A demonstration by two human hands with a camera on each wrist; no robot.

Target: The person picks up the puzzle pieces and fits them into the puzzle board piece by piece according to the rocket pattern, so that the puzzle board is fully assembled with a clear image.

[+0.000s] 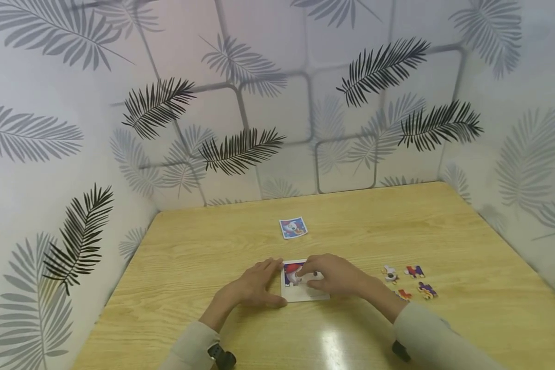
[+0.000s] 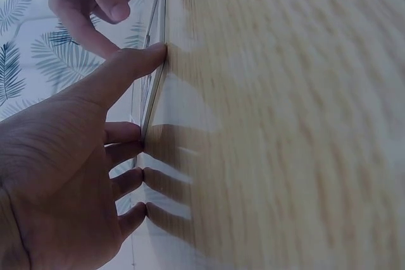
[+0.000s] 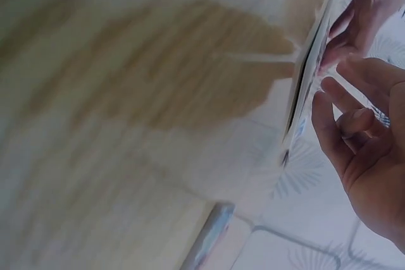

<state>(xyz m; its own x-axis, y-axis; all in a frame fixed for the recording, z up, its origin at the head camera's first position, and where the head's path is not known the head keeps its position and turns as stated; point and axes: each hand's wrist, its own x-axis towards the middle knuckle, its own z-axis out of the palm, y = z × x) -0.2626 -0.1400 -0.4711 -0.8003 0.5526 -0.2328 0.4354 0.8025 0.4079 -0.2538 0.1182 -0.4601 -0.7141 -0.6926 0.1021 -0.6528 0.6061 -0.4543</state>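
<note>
As my wide-spread left hand (image 1: 256, 285) touches a flat white rectangular puzzle board (image 1: 305, 295), my right hand (image 1: 336, 275), fingers loosely bent, is over it; small multicoloured jigsaw pieces (image 1: 427, 290) lie to that hand's right, a square blue-and-red card (image 1: 293, 227) beyond both hands.

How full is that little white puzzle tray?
Partly full: picture pieces show in the tray's upper part, while its lower part is bare white. More loose pieces lie off to the right.

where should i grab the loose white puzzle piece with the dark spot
Probably pinch the white piece by opposite edges, coming straight down from above: it lies flat on the table, apart from the other loose pieces, with knobbed edges.
</note>
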